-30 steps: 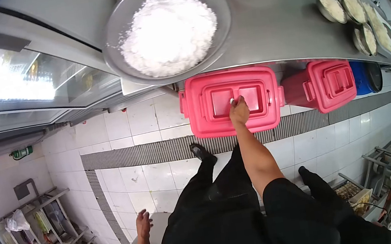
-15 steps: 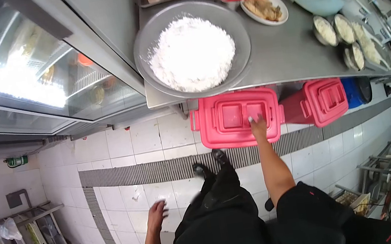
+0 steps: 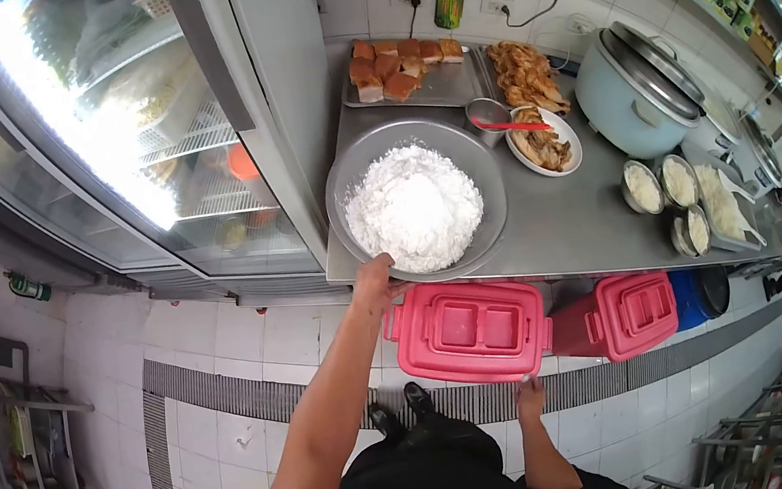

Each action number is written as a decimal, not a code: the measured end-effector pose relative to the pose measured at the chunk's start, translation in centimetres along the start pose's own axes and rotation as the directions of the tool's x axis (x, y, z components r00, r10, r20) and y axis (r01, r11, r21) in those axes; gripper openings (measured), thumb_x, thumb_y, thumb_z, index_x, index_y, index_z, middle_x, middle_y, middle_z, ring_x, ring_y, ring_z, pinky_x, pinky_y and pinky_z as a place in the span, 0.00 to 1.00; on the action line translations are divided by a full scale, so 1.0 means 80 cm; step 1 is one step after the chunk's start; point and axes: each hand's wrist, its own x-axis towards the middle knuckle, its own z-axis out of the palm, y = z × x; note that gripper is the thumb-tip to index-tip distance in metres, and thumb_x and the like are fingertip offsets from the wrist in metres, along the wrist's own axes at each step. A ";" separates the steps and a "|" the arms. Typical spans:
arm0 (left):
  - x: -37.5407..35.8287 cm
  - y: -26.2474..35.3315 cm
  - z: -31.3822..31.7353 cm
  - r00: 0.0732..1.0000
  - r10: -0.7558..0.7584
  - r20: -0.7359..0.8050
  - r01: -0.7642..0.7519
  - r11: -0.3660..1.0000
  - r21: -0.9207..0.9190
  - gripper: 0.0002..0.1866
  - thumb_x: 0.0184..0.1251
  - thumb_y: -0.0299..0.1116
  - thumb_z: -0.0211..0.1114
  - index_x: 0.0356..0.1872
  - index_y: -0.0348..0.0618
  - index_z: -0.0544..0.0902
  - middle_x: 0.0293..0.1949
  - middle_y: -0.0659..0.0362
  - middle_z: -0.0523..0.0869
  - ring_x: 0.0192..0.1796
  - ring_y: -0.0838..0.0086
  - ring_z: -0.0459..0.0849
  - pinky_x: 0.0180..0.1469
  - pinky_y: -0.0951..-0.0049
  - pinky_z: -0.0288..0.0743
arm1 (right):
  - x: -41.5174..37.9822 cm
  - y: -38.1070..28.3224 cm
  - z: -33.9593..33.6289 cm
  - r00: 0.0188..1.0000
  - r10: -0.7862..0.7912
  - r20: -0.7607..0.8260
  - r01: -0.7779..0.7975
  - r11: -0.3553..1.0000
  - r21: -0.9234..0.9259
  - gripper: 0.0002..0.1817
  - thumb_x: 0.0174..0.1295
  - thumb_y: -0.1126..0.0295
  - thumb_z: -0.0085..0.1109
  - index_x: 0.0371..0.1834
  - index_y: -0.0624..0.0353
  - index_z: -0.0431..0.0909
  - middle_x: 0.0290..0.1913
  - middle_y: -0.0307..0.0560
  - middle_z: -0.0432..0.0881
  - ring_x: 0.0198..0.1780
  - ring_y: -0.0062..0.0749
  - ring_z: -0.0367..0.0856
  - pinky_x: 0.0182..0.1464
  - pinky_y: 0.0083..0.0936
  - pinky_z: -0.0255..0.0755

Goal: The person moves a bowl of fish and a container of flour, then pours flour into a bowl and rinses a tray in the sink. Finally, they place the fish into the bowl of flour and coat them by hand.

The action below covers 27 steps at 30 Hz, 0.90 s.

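Observation:
A wide metal bowl heaped with white powder stands at the front left of the steel counter. My left hand is closed on its near rim, fingers bent at the edge. Lower down, my right hand hangs beside the front right corner of a pink lidded bin, fingertips right at the lid's edge. Nothing shows in that right hand, and its fingers are loosely apart.
On the steel counter are a tray of browned meat pieces, a plate of cooked meat, a large pot and small bowls. A second pink bin sits below. A glass-door fridge stands left.
My left hand has risen from low beside my legs to the bowl's rim. My right hand has come off the pink lid and dropped to its front edge. The view has tilted up.

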 end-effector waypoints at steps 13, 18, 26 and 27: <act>-0.169 -0.070 -0.104 0.927 0.348 -0.141 -0.367 0.919 -0.141 0.26 0.55 0.27 0.55 0.58 0.29 0.71 0.47 0.45 0.83 0.44 0.58 0.86 0.38 0.56 0.86 | 0.064 -0.418 0.247 0.808 -0.369 0.459 0.446 0.892 -0.068 0.31 0.66 0.68 0.56 0.72 0.59 0.61 0.70 0.50 0.66 0.68 0.38 0.65 0.68 0.31 0.61; -0.284 -0.041 -0.215 0.932 0.305 -0.193 -0.337 0.928 -0.159 0.36 0.53 0.28 0.55 0.68 0.41 0.60 0.48 0.48 0.80 0.42 0.60 0.87 0.29 0.57 0.86 | -0.064 -0.423 0.314 0.567 -0.544 0.618 0.736 0.672 -0.084 0.28 0.63 0.71 0.57 0.67 0.64 0.63 0.64 0.54 0.70 0.61 0.40 0.71 0.63 0.33 0.65; -0.465 0.006 -0.433 0.816 0.367 -0.446 -0.501 0.835 -0.230 0.43 0.50 0.27 0.51 0.73 0.50 0.51 0.52 0.51 0.78 0.34 0.65 0.86 0.20 0.65 0.82 | -0.256 -0.353 0.551 0.272 -0.524 0.807 0.840 0.538 0.066 0.24 0.63 0.74 0.56 0.62 0.65 0.66 0.53 0.53 0.77 0.51 0.35 0.77 0.55 0.28 0.70; -0.488 0.014 -0.461 0.789 0.373 -0.488 -0.516 0.833 -0.198 0.44 0.50 0.27 0.52 0.74 0.51 0.49 0.53 0.51 0.78 0.34 0.65 0.86 0.20 0.65 0.82 | -0.315 -0.356 0.573 0.239 -0.522 0.819 0.837 0.538 0.098 0.24 0.63 0.74 0.56 0.62 0.65 0.66 0.53 0.53 0.77 0.51 0.35 0.77 0.55 0.28 0.70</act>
